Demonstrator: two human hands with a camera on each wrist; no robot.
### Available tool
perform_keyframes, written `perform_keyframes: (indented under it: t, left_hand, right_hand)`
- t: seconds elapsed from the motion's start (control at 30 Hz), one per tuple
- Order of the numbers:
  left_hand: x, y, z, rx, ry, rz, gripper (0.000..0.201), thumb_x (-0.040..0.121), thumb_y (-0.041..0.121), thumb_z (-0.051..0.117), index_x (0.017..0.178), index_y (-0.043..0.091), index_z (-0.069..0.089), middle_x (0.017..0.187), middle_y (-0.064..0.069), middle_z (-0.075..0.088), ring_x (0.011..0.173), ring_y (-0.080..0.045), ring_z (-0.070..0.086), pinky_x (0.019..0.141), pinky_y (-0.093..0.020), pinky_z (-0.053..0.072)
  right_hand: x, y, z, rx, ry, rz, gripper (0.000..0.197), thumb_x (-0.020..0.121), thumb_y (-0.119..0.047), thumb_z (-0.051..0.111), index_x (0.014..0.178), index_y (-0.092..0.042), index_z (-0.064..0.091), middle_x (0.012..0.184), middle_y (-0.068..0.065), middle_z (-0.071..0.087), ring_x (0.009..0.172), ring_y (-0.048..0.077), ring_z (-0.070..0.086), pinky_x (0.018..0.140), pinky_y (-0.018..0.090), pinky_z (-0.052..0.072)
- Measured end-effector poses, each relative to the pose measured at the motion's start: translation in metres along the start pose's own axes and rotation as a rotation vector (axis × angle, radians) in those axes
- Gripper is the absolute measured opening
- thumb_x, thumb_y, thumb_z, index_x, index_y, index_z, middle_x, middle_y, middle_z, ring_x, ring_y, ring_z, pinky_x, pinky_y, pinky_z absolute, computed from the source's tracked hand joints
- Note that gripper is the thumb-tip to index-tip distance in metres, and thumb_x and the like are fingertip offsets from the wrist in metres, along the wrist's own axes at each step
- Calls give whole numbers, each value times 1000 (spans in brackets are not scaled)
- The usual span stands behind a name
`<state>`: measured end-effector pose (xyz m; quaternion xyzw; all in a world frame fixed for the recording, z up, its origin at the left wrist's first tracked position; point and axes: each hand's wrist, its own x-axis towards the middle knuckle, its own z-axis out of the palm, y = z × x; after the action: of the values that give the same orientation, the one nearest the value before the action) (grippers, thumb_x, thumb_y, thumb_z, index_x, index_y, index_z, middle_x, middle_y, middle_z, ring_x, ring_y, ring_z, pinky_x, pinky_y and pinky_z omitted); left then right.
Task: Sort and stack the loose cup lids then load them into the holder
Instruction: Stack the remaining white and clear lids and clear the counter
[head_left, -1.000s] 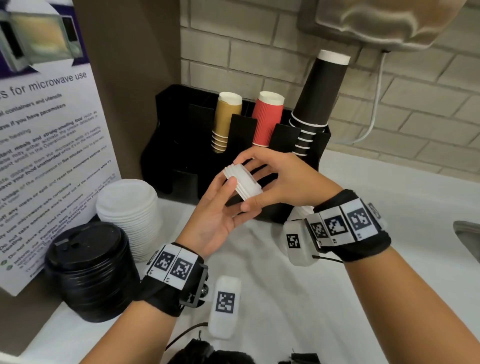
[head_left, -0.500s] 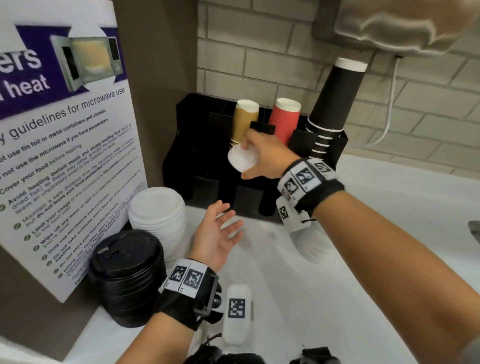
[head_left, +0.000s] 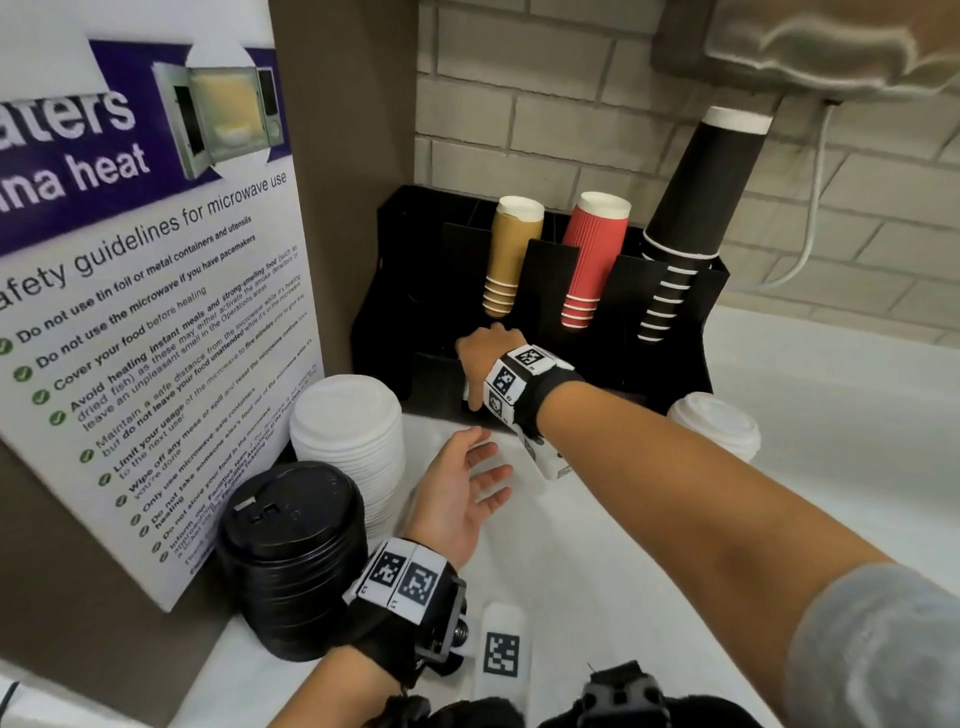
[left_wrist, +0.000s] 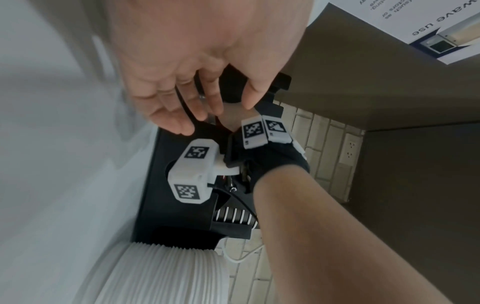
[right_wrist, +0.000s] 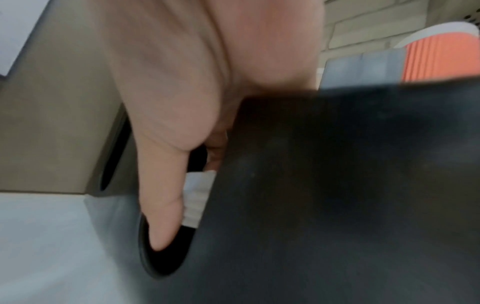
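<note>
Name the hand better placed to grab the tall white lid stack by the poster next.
Left. The open left hand hovers beside the tall stack of white plastic lids, while the right hand is inside the black cup holder.

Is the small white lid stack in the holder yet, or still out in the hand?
Partly in: the white lid stack sits inside the holder slot, with the right hand on it.

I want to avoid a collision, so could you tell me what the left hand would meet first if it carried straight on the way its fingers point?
Probably the right wrist's white camera module: the left hand lies open, fingers aimed at it, with the black cup holder behind. Depth is unclear, so it might pass underneath.
</note>
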<state>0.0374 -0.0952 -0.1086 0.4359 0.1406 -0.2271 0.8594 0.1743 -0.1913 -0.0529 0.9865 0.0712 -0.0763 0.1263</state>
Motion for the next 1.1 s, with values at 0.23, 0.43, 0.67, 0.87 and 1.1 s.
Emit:
perform_keyframes:
  t: [0.23,0.43,0.67,0.87,1.1]
  left_hand:
    - [0,-1,2,27,-15,15,13,93,29,59,94,18,66,94,1,64,84,-20,64,68,-31,50]
    - [3,0,3,13,-8,14,13,91,28,61,96,17,67,94,0,65,84,-21,64,65,-31,50]
    - [10,2,8,27,-22,55,10,91,25,61,96,18,66,93,2,63,77,-18,64,60,-28,50]
    - [11,3,7,82,-72,104,11,92,27,60,99,20,66,94,4,65,81,-17,65,66,-28,49]
    - [8,5,12,96,-118,128,14,94,28,56,102,20,64,98,2,63,83,-17,63,71,-29,48]
  right_hand:
    - [4,6,9,103,-42,13,46,50,-32,83,63,-25,39,64,-6,47,51,14,46,43,18,28]
    - [-6,5,0,77,-150,1,28,64,-37,69,69,-14,53,80,5,61,72,25,62,70,38,58]
    - [-107,71,-36,672,361,63,32,84,-15,67,114,-9,62,117,12,57,106,24,56,93,24,41]
    - [-215,131,14,742,435,629,35,85,-37,66,116,-24,60,124,10,52,112,28,49,92,33,38]
    - [-230,132,51,957,441,669,62,68,-46,81,121,-25,55,124,2,49,109,22,51,82,31,41]
